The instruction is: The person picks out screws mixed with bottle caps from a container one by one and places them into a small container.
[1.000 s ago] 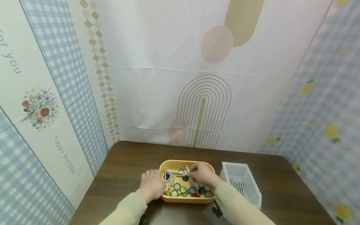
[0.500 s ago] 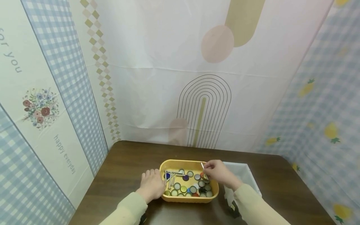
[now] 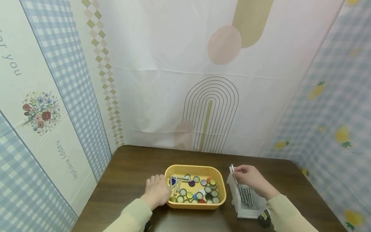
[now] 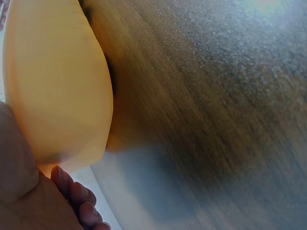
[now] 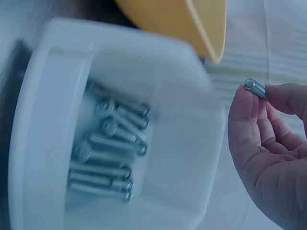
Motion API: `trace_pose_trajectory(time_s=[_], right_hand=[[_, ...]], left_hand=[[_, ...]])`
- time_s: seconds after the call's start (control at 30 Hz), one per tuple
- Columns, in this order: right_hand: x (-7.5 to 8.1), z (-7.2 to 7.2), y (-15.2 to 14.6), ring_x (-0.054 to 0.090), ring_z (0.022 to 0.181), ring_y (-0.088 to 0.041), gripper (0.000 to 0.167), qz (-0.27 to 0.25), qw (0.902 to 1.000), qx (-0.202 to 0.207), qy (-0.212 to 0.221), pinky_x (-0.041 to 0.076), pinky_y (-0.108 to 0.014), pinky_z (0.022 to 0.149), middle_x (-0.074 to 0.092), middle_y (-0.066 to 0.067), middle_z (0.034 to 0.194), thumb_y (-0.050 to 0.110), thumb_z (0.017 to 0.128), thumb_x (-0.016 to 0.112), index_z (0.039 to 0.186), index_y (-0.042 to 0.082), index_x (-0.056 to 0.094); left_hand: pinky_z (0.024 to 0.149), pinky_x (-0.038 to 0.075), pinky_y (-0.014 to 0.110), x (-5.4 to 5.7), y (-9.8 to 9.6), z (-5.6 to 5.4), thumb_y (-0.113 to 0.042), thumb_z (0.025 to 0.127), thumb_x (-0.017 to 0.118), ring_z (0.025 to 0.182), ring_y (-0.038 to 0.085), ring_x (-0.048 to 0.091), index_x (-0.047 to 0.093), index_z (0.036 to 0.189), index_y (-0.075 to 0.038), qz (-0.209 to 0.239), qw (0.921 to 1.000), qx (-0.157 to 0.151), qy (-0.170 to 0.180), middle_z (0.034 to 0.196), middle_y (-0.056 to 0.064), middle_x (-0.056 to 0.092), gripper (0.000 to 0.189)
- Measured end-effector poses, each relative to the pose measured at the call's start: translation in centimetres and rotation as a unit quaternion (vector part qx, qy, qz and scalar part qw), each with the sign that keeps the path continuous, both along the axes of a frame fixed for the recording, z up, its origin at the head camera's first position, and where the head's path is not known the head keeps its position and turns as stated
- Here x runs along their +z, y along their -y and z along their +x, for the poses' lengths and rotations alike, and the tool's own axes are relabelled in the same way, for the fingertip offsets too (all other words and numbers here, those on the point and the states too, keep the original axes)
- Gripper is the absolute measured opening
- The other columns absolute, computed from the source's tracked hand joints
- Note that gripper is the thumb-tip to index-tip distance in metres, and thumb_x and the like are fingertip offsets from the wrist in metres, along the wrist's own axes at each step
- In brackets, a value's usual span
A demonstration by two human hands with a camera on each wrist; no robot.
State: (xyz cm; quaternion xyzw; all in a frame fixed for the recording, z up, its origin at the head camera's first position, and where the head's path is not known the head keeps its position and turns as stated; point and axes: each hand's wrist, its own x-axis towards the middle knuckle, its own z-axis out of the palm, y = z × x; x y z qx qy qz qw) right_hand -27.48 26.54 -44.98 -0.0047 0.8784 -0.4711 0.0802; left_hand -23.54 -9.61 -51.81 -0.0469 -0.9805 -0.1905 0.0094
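Observation:
My right hand (image 3: 252,179) pinches a silver bolt (image 3: 232,168) between thumb and fingertips, over the far left part of a white bin (image 3: 255,213). In the right wrist view the bolt (image 5: 255,88) points its shank end at the camera. Several similar bolts (image 3: 246,196) lie inside the bin, partly behind the right arm. My left hand (image 3: 157,190) rests against the left end of a yellow tray (image 3: 197,207), fingers forward; its thumb is hidden in the head view. Several bolts (image 3: 175,187) lie at the tray's left, with bottle caps (image 3: 208,189) spread over the rest.
Both containers stand side by side on a dark wooden table (image 3: 139,161), with a narrow gap between them. Behind the table hangs a patterned cloth (image 3: 153,106). Gingham cloths (image 3: 318,129) hang along both sides.
My right hand has carried the bolt rightward from above the yellow tray to above the white bin. The left hand has stayed at the tray's left end.

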Motion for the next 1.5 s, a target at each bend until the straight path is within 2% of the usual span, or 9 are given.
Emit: trace_pose_trajectory(time_s=[0.2, 0.47, 0.63, 0.93, 1.1, 1.33, 1.5], right_hand=[[-0.9, 0.1, -2.2, 0.064, 0.093, -0.029, 0.029, 0.023, 0.9994, -0.022, 0.011, 0.054, -0.04, 0.078, 0.064, -0.016, 0.104, 0.014, 0.092, 0.062, 0.111, -0.008, 0.06], [-2.7, 0.5, -2.9, 0.056, 0.07, -0.021, 0.014, 0.12, 0.9918, -0.042, 0.014, 0.047, -0.035, 0.061, 0.059, -0.009, 0.077, 0.009, 0.088, 0.061, 0.093, -0.003, 0.064], [-3.6, 0.8, -2.8, 0.054, 0.067, -0.021, 0.008, 0.149, 0.9878, -0.044, 0.009, 0.046, -0.034, 0.058, 0.055, -0.008, 0.073, 0.005, 0.085, 0.059, 0.084, -0.003, 0.057], [-5.0, 0.8, -3.2, 0.044, 0.054, -0.017, 0.02, 0.195, 0.9796, -0.039, 0.024, 0.037, -0.031, 0.052, 0.046, -0.002, 0.057, 0.006, 0.08, 0.054, 0.062, 0.01, 0.046], [-5.1, 1.0, -3.1, 0.046, 0.055, -0.017, 0.016, 0.205, 0.9778, -0.036, 0.019, 0.038, -0.03, 0.052, 0.048, -0.002, 0.058, 0.005, 0.077, 0.054, 0.062, 0.008, 0.05], [-5.1, 1.4, -3.0, 0.05, 0.06, -0.019, 0.011, 0.219, 0.9746, -0.033, 0.029, 0.041, -0.031, 0.054, 0.052, -0.005, 0.064, 0.007, 0.082, 0.057, 0.072, 0.003, 0.057], [-5.5, 1.3, -2.9, 0.047, 0.054, -0.016, 0.015, 0.213, 0.9761, -0.034, 0.03, 0.039, -0.029, 0.051, 0.049, -0.002, 0.059, 0.004, 0.079, 0.058, 0.066, 0.006, 0.052]], left_hand=[[0.079, 0.031, 0.049, 0.1, -0.1, 0.0, -0.028, 0.09, 0.057, 0.083, 0.03, 0.038, 0.048, 0.096, 0.0, 0.007, 1.0, 0.001, 0.002, 0.084, 0.011, 0.041, 0.03], [0.079, 0.031, 0.048, 0.0, -0.1, -0.1, -0.028, 0.09, 0.057, 0.083, 0.029, 0.038, 0.048, 0.094, -0.001, 0.004, 1.0, -0.001, -0.002, 0.083, 0.011, 0.041, 0.029], [0.08, 0.031, 0.048, -0.1, -0.3, -0.1, -0.028, 0.091, 0.057, 0.083, 0.029, 0.038, 0.047, 0.094, -0.001, 0.004, 1.0, -0.003, -0.002, 0.084, 0.011, 0.041, 0.029], [0.08, 0.031, 0.048, -0.1, -0.2, -0.1, -0.029, 0.091, 0.057, 0.083, 0.03, 0.038, 0.047, 0.095, -0.001, 0.001, 1.0, 0.0, 0.0, 0.083, 0.011, 0.04, 0.03], [0.08, 0.031, 0.049, 0.2, -0.2, 0.0, -0.028, 0.091, 0.057, 0.083, 0.029, 0.038, 0.048, 0.095, 0.0, 0.003, 1.0, 0.0, 0.002, 0.083, 0.011, 0.041, 0.029], [0.08, 0.03, 0.049, -0.1, 0.0, 0.0, -0.028, 0.092, 0.056, 0.083, 0.03, 0.037, 0.048, 0.095, -0.001, 0.004, 1.0, 0.0, 0.005, 0.084, 0.011, 0.041, 0.029], [0.08, 0.03, 0.049, -0.3, 0.1, -0.1, -0.029, 0.092, 0.056, 0.083, 0.03, 0.038, 0.048, 0.096, -0.001, 0.003, 1.0, 0.0, 0.004, 0.084, 0.011, 0.041, 0.03]])
